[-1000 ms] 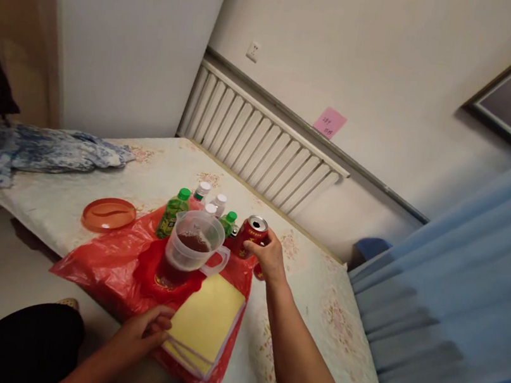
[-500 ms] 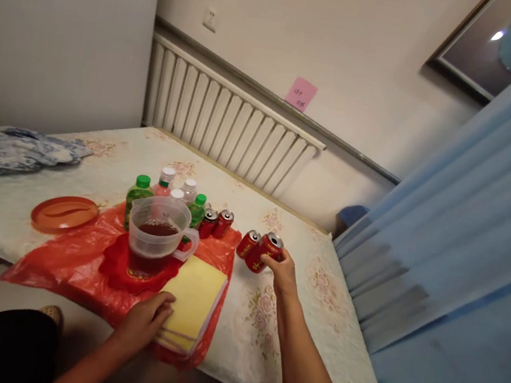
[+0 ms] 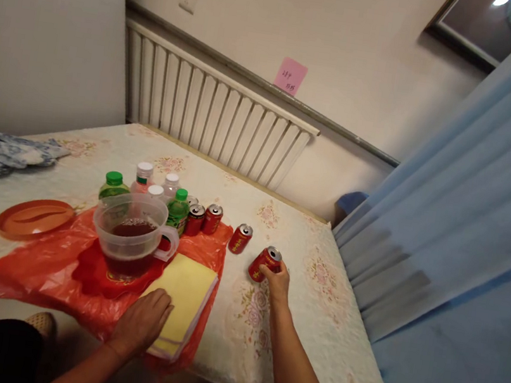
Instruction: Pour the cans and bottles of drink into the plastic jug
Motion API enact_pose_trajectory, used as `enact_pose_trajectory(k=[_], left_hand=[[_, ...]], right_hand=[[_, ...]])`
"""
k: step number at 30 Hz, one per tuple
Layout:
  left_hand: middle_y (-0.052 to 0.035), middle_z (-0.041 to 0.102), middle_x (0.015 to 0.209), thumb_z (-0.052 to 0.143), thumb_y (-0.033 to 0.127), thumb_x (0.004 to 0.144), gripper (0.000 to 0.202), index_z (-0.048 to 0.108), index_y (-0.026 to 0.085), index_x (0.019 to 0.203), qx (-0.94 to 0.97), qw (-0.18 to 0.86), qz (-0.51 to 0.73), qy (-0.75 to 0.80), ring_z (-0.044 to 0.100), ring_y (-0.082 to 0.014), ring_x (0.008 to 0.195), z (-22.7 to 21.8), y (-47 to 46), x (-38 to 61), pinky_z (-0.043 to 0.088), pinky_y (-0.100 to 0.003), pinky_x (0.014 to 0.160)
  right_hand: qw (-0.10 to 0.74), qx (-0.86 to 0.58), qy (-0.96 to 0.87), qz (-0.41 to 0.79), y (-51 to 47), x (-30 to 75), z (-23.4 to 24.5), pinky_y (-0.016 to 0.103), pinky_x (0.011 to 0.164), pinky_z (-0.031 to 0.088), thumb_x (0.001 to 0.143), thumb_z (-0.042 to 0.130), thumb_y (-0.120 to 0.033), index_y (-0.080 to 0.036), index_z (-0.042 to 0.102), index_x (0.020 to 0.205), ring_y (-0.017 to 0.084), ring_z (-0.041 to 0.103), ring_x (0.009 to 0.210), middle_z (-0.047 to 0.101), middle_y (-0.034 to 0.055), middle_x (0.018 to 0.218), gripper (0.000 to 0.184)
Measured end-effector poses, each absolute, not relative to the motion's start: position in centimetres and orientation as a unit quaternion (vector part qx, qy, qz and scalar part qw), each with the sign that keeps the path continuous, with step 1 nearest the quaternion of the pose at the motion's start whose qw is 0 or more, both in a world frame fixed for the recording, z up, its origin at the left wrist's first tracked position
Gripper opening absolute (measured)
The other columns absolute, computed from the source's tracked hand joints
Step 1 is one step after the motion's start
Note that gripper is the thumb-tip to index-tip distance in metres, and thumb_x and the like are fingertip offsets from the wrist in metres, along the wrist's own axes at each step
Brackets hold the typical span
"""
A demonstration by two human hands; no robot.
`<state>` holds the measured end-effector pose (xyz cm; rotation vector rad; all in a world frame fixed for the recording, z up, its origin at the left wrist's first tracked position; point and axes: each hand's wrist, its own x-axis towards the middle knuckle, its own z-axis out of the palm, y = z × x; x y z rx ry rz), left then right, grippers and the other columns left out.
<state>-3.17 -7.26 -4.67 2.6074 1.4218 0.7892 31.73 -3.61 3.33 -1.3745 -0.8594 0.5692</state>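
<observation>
A person's right hand [image 3: 276,282] grips a red metal drink can [image 3: 265,263] low on its side, fingers and thumb wrapped around the body. The red metal drink can leans with its silver top toward the far right. It sits low over the floral tablecloth [image 3: 329,305], right of everything else on the table; whether its base touches the cloth cannot be told.

The left hand [image 3: 142,322] lies palm down, fingers loosely spread, on the near corner of a flat stack of yellow cloths [image 3: 183,286]. The stack rests on a crumpled red plastic bag [image 3: 28,263] at the table's near edge.

Just behind the stack, on the bag, stands a clear plastic jug [image 3: 130,238] about a third full of dark liquid, its handle facing right. Behind the jug cluster two green-capped bottles [image 3: 178,211] and several white-capped bottles [image 3: 143,176]. Two more upright red cans [image 3: 204,219] stand touching beside them, and a fourth red can [image 3: 240,238] stands alone between that pair and the held one.

A round orange plastic lid [image 3: 34,218] lies left of the bag. A white radiator [image 3: 209,114] lines the far wall under a pink sticky note [image 3: 290,76]; a blue curtain [image 3: 472,217] hangs on the right.
</observation>
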Motion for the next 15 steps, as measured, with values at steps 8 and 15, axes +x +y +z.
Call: enact_pose_trajectory(k=[8,15], left_hand=[[-0.0072,0.065,0.092,0.04,0.028,0.099,0.024,0.06,0.021,0.087,0.85,-0.028,0.27,0.452,0.06,-0.022,0.085,-5.5,-7.2,-3.1,0.045,-0.036,0.081],[-0.0069,0.065,0.092,0.041,0.029,0.098,0.023,0.06,0.022,0.087,0.853,-0.017,0.253,0.456,0.061,-0.0217,0.086,-5.5,-7.2,-3.1,0.047,-0.035,0.081]], right_hand=[[0.644,-0.623,-0.376,0.236,-0.1,31.1,1.6,0.033,0.074,0.053,0.052,0.076,-0.03,-0.016,0.065,0.104,0.021,0.065,0.079,0.074,0.0034,0.091,0.055],[0.637,-0.64,-0.376,0.208,2.6,30.9,0.8,0.033,0.076,0.052,0.052,0.073,-0.029,-0.016,0.066,0.106,0.02,0.063,0.078,0.073,0.0018,0.089,0.056]])
